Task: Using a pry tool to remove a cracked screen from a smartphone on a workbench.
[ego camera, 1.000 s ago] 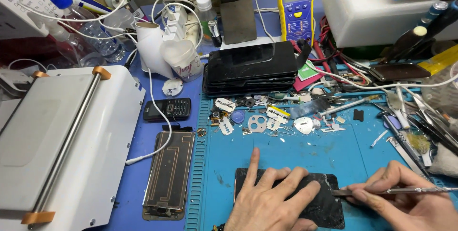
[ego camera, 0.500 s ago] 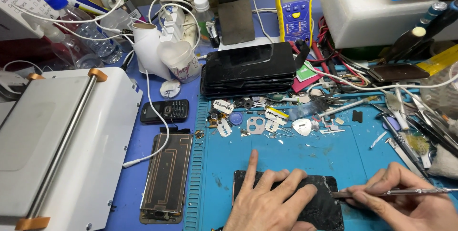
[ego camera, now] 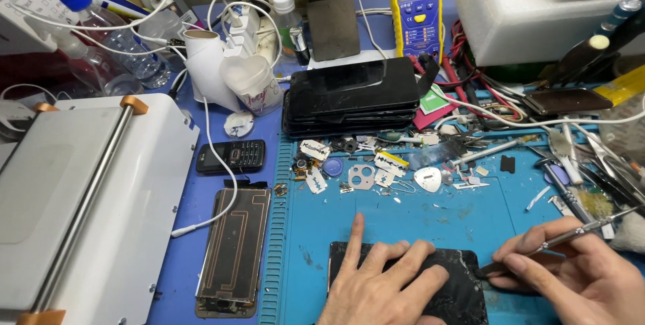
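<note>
Right grip [ego camera: 578,274] pinching tweezers [ego camera: 571,234], phone [ego camera: 463,285] half-hidden

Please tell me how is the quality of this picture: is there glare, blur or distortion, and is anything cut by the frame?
In the head view, light is even and soft, focus is sharp; faint glare sits on the stack of black phone screens. Wide-lens bending curves the white machine at the edge. The left hand, pressing the dark phone panel, and the right hand, holding a thin metal tool, are cut by the bottom border.
</note>
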